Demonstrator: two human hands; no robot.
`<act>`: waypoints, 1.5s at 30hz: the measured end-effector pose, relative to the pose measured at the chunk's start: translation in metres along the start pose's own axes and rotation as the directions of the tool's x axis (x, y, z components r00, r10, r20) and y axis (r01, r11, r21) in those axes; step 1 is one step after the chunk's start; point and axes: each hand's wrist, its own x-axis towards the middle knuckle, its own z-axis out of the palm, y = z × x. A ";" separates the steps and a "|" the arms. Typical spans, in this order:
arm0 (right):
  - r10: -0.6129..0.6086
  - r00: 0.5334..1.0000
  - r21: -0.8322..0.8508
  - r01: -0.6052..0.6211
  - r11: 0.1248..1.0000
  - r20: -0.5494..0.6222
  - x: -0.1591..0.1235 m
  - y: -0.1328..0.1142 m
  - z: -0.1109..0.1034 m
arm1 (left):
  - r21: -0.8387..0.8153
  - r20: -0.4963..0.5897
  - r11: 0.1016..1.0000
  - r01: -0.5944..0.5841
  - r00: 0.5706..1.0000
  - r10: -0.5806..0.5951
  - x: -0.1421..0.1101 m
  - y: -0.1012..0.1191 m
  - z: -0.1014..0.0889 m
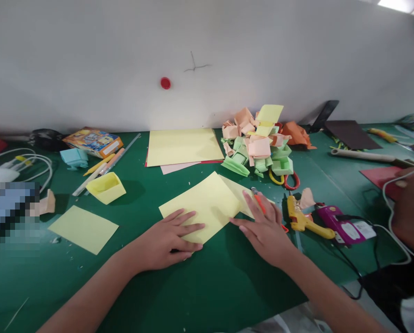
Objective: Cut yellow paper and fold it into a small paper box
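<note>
A pale yellow sheet of paper [207, 199] lies at an angle on the green table in front of me. My left hand [167, 243] rests flat on its lower left part, fingers spread. Fingertips of my right hand [264, 229] touch the sheet's right edge, with the fingers apart. Another pale yellow paper [233, 187] shows partly from beneath the sheet. A red-orange tool [260, 203] with a metal tip is mostly hidden behind my right hand, so its kind is unclear. To the left are a smaller yellow paper [85, 229] and a folded yellow paper box [106, 187].
Folded paper boxes [258, 145] are heaped at the back right, beside stacked yellow sheets [184, 145]. A yellow glue gun [306, 219] and a purple device [342, 224] with cables lie right. Pens [99, 166] and a printed box [94, 141] sit left. Another person's arm [411, 212] shows far right.
</note>
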 end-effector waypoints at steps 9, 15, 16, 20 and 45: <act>0.116 0.991 -0.056 -0.120 0.991 -0.069 0.004 0.023 -0.003 | 0.007 0.025 1.000 0.011 1.000 -0.011 0.000 -0.001 -0.001; 0.158 0.972 -0.121 -0.180 0.976 -0.174 0.002 0.033 0.006 | 0.029 0.039 0.999 0.017 0.999 -0.018 -0.001 -0.001 0.000; 0.151 0.972 -0.120 -0.174 0.977 -0.178 0.002 0.035 0.007 | 0.029 0.041 0.999 0.018 0.999 -0.019 -0.001 -0.001 0.000; 0.125 0.976 -0.115 -0.147 0.982 -0.180 0.002 0.037 0.010 | 0.032 0.040 0.999 0.023 0.999 -0.025 -0.002 -0.001 0.001; 0.511 0.815 0.961 -0.253 -0.112 0.274 0.038 -0.018 0.003 | 0.325 -0.436 0.546 0.772 0.635 -0.638 -0.023 -0.017 -0.002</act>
